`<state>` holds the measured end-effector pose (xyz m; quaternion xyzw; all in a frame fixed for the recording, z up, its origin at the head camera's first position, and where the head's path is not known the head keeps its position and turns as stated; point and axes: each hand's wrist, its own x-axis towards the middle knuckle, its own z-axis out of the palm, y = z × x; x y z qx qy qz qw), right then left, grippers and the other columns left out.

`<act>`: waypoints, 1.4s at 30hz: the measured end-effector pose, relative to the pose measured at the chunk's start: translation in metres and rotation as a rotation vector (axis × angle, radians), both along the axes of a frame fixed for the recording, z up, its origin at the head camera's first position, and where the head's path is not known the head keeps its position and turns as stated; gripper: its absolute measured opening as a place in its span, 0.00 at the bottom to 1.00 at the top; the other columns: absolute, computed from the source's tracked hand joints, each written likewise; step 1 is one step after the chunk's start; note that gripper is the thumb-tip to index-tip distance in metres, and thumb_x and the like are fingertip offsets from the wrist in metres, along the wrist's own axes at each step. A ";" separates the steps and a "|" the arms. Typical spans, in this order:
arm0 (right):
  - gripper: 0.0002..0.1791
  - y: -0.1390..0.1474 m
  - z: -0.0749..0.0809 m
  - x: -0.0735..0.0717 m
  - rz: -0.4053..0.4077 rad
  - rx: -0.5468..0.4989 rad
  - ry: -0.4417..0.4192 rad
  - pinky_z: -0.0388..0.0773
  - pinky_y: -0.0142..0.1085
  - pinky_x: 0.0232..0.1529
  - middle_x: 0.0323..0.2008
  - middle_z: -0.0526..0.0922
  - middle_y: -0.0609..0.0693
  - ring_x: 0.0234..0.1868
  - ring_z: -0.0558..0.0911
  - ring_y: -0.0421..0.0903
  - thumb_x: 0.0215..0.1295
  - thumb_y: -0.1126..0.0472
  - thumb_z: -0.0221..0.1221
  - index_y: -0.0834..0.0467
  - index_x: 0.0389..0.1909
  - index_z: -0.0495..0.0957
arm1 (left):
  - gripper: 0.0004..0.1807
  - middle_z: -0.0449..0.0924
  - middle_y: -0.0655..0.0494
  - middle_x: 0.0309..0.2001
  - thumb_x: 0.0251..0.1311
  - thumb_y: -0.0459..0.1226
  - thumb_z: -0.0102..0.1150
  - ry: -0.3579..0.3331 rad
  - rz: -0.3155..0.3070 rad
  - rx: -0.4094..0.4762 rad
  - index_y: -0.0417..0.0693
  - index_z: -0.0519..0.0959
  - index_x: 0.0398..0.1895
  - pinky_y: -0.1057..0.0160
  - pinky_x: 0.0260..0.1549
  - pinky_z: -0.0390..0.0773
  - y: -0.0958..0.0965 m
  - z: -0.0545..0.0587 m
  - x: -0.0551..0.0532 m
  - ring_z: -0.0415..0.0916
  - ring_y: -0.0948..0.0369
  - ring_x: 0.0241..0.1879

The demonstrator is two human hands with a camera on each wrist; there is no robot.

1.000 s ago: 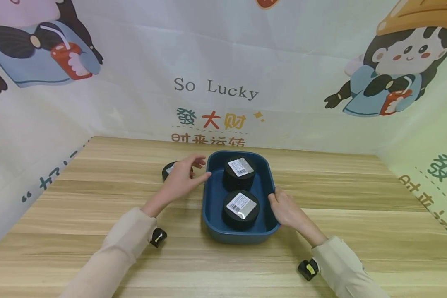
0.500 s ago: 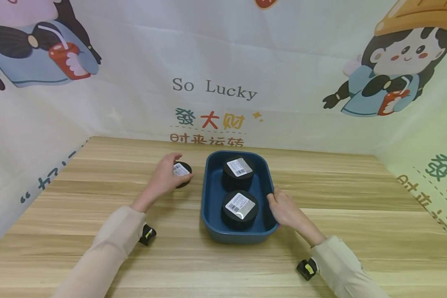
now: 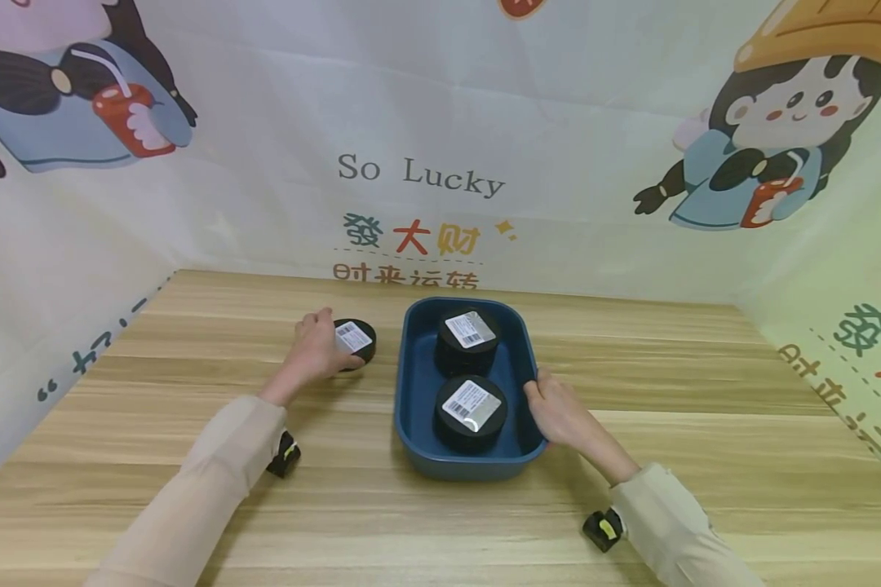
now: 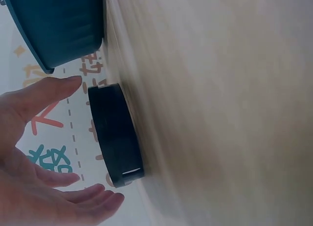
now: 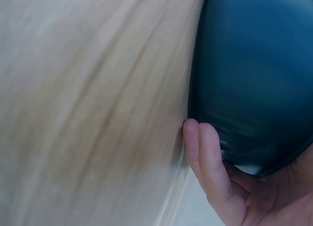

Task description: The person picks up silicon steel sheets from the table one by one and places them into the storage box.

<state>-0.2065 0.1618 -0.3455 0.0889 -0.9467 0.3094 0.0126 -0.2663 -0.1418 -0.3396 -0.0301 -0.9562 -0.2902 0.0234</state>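
A flat black cylinder (image 3: 357,336) with a white-and-silver label on top lies on the table, left of the blue bin (image 3: 402,391). My left hand (image 3: 313,346) is around its left side; the left wrist view shows thumb and fingers (image 4: 100,206) spread to either side of the black cylinder (image 4: 117,138), with a gap to its face. Inside the bin stand two more labelled black cylinders, a far one (image 3: 467,346) and a near one (image 3: 471,414). My right hand (image 3: 558,408) grips the bin's right wall, thumb at the rim, fingers against the outside (image 5: 210,157).
The wooden table (image 3: 668,505) runs back to a printed cloth backdrop (image 3: 573,244) with lettering and cartoon figures. Cloth also hangs along the left and right sides. Small black cameras are strapped at both sleeve cuffs.
My left hand has moved left from the bin's left rim to the black cylinder on the table, uncovering more of its label. The right hand keeps its grip on the bin.
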 end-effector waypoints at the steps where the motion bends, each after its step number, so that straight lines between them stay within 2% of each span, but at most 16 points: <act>1: 0.10 0.000 0.000 0.000 -0.001 -0.005 -0.004 0.70 0.36 0.22 0.21 0.71 0.57 0.23 0.75 0.52 0.63 0.64 0.38 0.64 0.27 0.65 | 0.51 0.55 0.23 0.54 0.39 0.38 0.68 -0.005 -0.002 -0.009 0.21 0.48 0.60 0.44 0.53 0.60 0.000 0.000 -0.001 0.53 0.36 0.54; 9: 0.11 -0.001 0.000 0.000 -0.011 -0.043 -0.040 0.70 0.35 0.16 0.21 0.71 0.58 0.15 0.74 0.48 0.63 0.64 0.37 0.65 0.29 0.65 | 0.51 0.59 0.25 0.49 0.35 0.41 0.70 -0.054 0.004 -0.076 0.23 0.49 0.57 0.44 0.49 0.63 0.001 0.003 -0.006 0.56 0.37 0.51; 17: 0.11 -0.001 -0.001 0.000 -0.016 -0.050 -0.050 0.70 0.34 0.14 0.22 0.72 0.59 0.13 0.73 0.47 0.64 0.63 0.37 0.66 0.31 0.66 | 0.53 0.61 0.26 0.48 0.31 0.45 0.72 -0.189 0.025 -0.162 0.22 0.52 0.54 0.47 0.48 0.65 0.003 0.005 -0.010 0.58 0.38 0.50; 24: 0.11 -0.001 0.000 0.000 -0.009 -0.019 -0.032 0.70 0.35 0.19 0.22 0.72 0.58 0.20 0.75 0.50 0.63 0.63 0.37 0.65 0.30 0.66 | 0.48 0.64 0.28 0.45 0.34 0.46 0.70 -0.233 -0.009 -0.192 0.21 0.55 0.49 0.50 0.46 0.67 0.004 0.005 -0.017 0.62 0.40 0.48; 33: 0.11 0.000 0.000 -0.001 -0.002 -0.001 -0.026 0.69 0.35 0.19 0.21 0.71 0.57 0.19 0.74 0.50 0.64 0.63 0.37 0.64 0.28 0.64 | 0.48 0.65 0.30 0.46 0.35 0.49 0.69 -0.278 -0.033 -0.356 0.21 0.59 0.50 0.49 0.50 0.59 0.008 0.006 -0.025 0.61 0.41 0.49; 36: 0.10 0.000 0.000 -0.001 -0.002 0.000 -0.025 0.69 0.35 0.20 0.21 0.71 0.57 0.20 0.74 0.51 0.64 0.63 0.37 0.64 0.28 0.64 | 0.47 0.65 0.31 0.45 0.35 0.49 0.69 -0.288 -0.032 -0.362 0.21 0.61 0.49 0.49 0.49 0.58 0.009 0.005 -0.027 0.61 0.42 0.49; 42: 0.10 0.000 0.001 0.000 -0.007 0.008 -0.017 0.69 0.36 0.21 0.22 0.71 0.58 0.23 0.75 0.53 0.63 0.64 0.38 0.64 0.28 0.65 | 0.44 0.65 0.31 0.44 0.34 0.48 0.69 -0.293 -0.019 -0.318 0.23 0.62 0.47 0.51 0.46 0.62 0.006 0.006 -0.027 0.60 0.42 0.47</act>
